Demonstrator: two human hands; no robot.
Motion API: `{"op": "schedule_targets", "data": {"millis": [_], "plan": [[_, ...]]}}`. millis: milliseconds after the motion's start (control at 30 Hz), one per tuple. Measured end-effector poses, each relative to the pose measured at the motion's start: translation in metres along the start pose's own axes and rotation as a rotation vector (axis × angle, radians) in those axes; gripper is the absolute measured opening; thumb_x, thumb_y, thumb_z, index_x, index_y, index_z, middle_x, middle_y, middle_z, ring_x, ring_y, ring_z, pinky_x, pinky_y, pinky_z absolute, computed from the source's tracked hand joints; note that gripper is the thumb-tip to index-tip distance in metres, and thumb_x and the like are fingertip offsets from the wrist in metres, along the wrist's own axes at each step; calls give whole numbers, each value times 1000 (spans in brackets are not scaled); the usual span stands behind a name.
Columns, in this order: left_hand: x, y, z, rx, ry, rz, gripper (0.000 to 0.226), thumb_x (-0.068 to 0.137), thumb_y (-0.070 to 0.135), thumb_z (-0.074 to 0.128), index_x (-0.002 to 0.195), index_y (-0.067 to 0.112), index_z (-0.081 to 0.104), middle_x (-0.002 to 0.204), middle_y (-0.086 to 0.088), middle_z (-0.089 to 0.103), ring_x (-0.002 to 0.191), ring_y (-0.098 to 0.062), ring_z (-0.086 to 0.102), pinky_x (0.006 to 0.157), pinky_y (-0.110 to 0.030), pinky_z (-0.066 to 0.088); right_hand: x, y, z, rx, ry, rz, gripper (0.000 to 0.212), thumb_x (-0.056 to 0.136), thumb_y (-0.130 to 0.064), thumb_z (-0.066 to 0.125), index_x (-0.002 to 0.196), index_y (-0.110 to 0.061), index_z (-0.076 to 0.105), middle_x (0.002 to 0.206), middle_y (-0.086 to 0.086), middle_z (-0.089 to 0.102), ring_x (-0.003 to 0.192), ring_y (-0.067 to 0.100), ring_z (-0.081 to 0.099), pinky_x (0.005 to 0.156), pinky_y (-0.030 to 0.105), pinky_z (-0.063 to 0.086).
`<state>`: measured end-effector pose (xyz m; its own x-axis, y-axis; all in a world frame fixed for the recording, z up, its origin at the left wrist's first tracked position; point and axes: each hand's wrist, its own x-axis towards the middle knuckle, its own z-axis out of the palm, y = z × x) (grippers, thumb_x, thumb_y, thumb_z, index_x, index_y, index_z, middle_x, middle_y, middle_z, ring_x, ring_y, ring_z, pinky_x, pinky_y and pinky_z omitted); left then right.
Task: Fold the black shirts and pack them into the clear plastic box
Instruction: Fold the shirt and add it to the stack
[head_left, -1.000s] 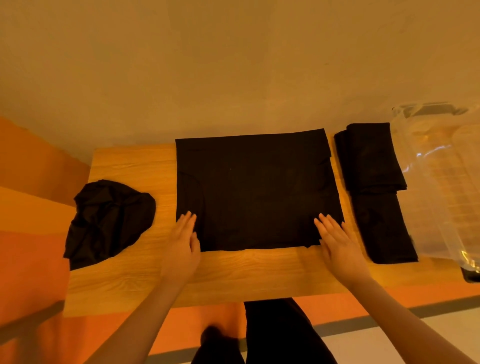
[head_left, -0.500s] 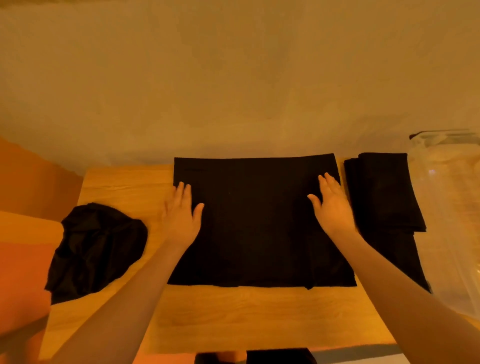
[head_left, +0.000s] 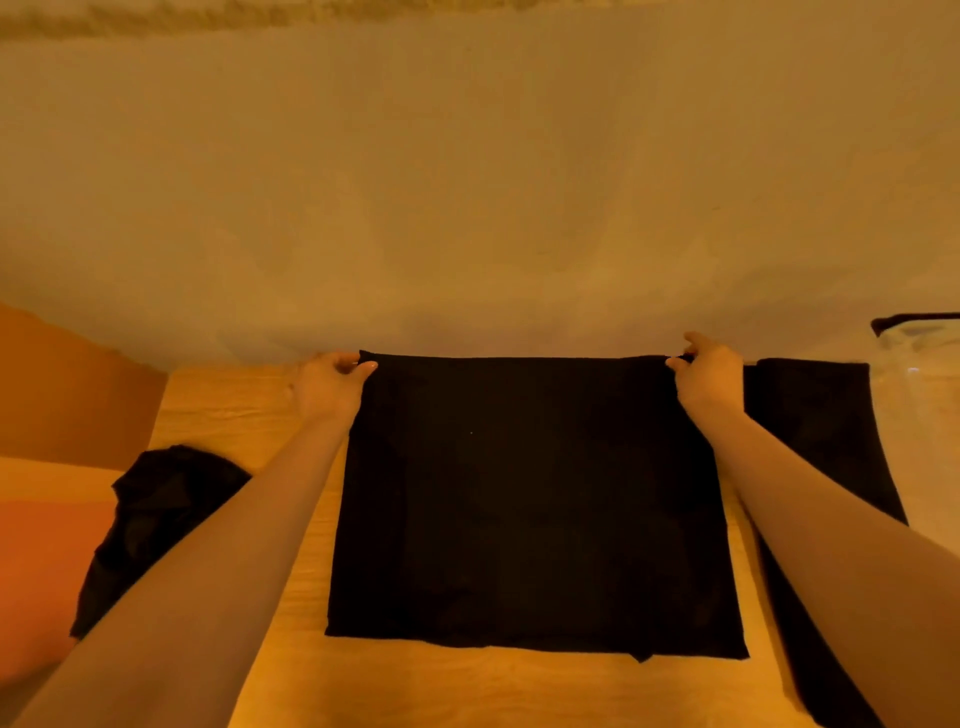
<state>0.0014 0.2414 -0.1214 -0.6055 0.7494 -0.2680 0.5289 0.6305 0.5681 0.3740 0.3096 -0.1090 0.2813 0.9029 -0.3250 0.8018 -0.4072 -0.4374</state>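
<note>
A black shirt (head_left: 530, 499) lies flat as a wide rectangle in the middle of the wooden table (head_left: 249, 410). My left hand (head_left: 330, 387) pinches its far left corner. My right hand (head_left: 709, 379) pinches its far right corner. A folded black shirt (head_left: 826, 431) lies to the right, partly behind my right forearm. A crumpled black shirt (head_left: 156, 514) sits at the table's left edge. The clear plastic box (head_left: 919, 358) shows at the far right.
A plain wall (head_left: 467, 182) rises directly behind the table's far edge. An orange surface (head_left: 47, 545) lies left of the table. Bare wood shows along the near edge below the flat shirt.
Both hands slid from the shirt's near edge up across it to the far edge and now pinch the far corners. The view shifted forward.
</note>
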Motion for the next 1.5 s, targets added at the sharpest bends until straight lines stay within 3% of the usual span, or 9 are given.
{"op": "schedule_targets", "data": {"millis": [267,433,567,767,900,1000,1100,1233,1500], "plan": [[14,8,-2,-157,-11,84,12,93,17,54,97,5,57,100,-8,61,95,-19,54,80,-26,40,7,-6,-2,370,96,36,25,94,-2,47,114,-9,61,95,6,56,83,20,53,74,31,47],[19,12,-2,-267,20,43,6,96,17,49,94,12,46,75,6,48,81,-18,50,55,-18,36,16,-2,-2,445,120,80,15,94,-10,51,101,-13,64,107,10,61,88,24,57,75,34,48],[21,15,1,-206,56,30,5,99,17,41,99,13,42,75,4,45,80,-21,49,60,-28,37,22,0,3,425,160,86,16,95,-8,48,100,-10,63,105,13,60,68,16,52,59,30,44],[21,11,-1,46,102,136,27,99,23,40,114,0,43,92,-10,55,81,-30,56,62,-38,41,17,-10,7,251,205,-34,28,98,-15,43,123,-6,54,120,13,55,102,28,56,78,31,43],[-25,-2,-3,250,162,488,32,95,20,45,121,1,49,122,-18,53,112,-35,50,93,-46,43,-42,-12,17,-6,225,-456,38,92,-12,53,128,1,50,130,21,50,120,36,47,101,40,37],[-104,-26,1,288,-62,858,38,91,26,42,122,9,56,131,-11,54,125,-26,45,106,-41,34,-122,13,34,-158,76,-705,41,87,-18,60,126,-5,55,130,14,55,123,30,49,103,39,36],[-168,-78,13,478,-296,1081,49,90,39,38,133,17,45,142,-4,45,138,-18,26,113,-38,18,-186,57,56,-376,-81,-879,47,96,-40,33,134,-15,45,140,4,46,133,20,36,111,37,29],[-198,-128,17,708,-328,994,68,88,54,32,144,16,22,150,-3,27,145,-19,-3,113,-40,7,-217,107,71,-561,-189,-837,58,98,-49,6,148,-22,19,149,-2,30,145,15,3,113,35,8],[-236,-157,1,773,-425,957,77,83,60,31,143,14,20,148,-7,31,144,-22,-3,112,-42,5,-262,132,69,-667,-213,-791,65,95,-55,4,149,-18,-2,147,1,31,144,16,-2,112,37,5]]}}
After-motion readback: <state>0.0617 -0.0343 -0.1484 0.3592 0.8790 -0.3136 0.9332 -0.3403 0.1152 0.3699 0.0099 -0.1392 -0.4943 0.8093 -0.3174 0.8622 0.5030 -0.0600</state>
